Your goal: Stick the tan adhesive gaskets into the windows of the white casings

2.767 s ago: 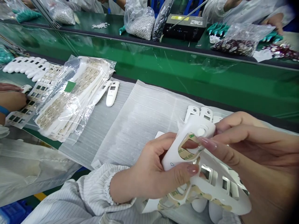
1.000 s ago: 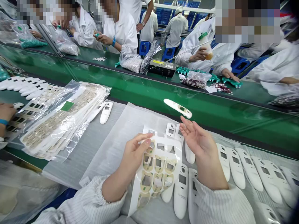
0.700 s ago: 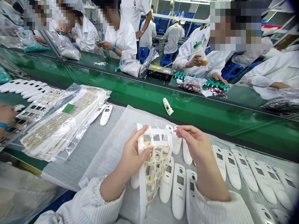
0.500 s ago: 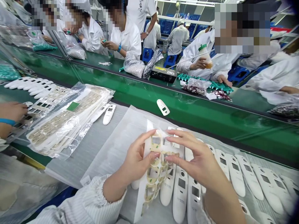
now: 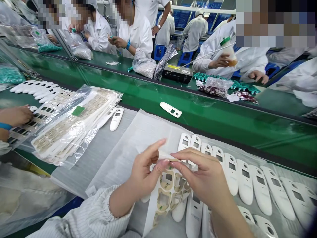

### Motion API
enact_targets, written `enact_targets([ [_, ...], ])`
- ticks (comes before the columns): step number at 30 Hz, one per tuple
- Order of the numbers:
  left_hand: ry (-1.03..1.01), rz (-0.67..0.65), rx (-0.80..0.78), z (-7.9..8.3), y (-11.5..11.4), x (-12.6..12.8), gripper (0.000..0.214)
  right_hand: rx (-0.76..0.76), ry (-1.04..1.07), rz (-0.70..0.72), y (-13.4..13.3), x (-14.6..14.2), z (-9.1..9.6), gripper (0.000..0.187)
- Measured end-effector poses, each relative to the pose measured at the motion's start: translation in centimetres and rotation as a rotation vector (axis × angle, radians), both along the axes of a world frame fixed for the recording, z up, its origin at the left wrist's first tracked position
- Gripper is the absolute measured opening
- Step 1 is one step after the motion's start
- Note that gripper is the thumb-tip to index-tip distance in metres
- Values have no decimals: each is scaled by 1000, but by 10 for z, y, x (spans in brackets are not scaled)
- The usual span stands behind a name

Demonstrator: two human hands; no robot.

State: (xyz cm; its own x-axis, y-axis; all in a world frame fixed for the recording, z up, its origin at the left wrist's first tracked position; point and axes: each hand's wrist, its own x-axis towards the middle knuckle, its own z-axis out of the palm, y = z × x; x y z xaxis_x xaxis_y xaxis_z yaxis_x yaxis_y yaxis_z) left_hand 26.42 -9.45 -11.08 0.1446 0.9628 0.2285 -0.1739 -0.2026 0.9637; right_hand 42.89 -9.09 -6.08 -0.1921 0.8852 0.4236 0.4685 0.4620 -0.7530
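Observation:
My left hand (image 5: 144,173) pinches the top of a white backing sheet of tan adhesive frames (image 5: 166,194), thumb and forefinger closed on it. My right hand (image 5: 203,178) meets it from the right, fingertips pinched on the same sheet's upper edge. Under and beside the sheet lies a row of white plastic housings (image 5: 244,180) with small windows, on white foam wrap (image 5: 133,145). One white housing (image 5: 170,109) lies alone on the green conveyor belt (image 5: 223,122).
A clear bag of adhesive sheets (image 5: 71,124) lies at left, with a single housing (image 5: 116,119) beside it. Another person's hand (image 5: 15,115) works on sheets at far left. Across the belt, several people in white coats sit among bags of parts (image 5: 145,67) and a black box (image 5: 177,72).
The housing I held earlier now lies on the belt and has drifted left. Both hands have come together on the adhesive sheet, which has been lowered and tilted edge-on.

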Motion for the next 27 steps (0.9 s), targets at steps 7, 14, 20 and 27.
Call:
enact_targets([
  [7,62,78,37,5,0,-2,10,39,-56,13,0,3,6,19],
  [14,234,213,337,9,0,-3,22,201,-197,-28,-8,1,17,15],
  [20,292,244,445,9,-1,-4,31,248,-282,-53,-14,-1,22,16],
  [27,265,266,443,13,-1,-3,23,294,-372,-116,-16,-2,21,17],
])
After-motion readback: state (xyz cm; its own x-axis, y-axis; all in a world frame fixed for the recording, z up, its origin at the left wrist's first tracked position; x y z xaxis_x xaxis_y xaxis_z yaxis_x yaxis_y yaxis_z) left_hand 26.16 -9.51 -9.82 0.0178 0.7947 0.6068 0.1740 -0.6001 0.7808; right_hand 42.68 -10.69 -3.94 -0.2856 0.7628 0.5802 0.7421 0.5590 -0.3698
